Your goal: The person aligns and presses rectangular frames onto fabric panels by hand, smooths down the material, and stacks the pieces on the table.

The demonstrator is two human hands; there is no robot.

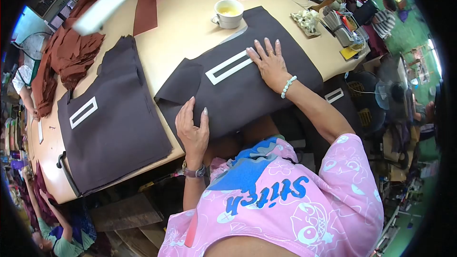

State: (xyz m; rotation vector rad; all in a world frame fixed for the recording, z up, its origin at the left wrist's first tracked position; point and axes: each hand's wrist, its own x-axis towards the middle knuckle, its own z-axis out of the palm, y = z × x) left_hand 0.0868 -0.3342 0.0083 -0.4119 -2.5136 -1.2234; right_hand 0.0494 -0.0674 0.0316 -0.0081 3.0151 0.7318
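Your right hand (272,64) — flat, spread, gripping nothing — covers one end of the strip (232,72) on the cloth (257,93); press evenly. Your left hand (192,131), half-open, seemingly empty, is by the flap (181,81): avoid dragging it.

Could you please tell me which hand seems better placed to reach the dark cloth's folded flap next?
Probably the left hand: its fingers lie beside the folded flap, while the right hand is farther off, by a white frame.
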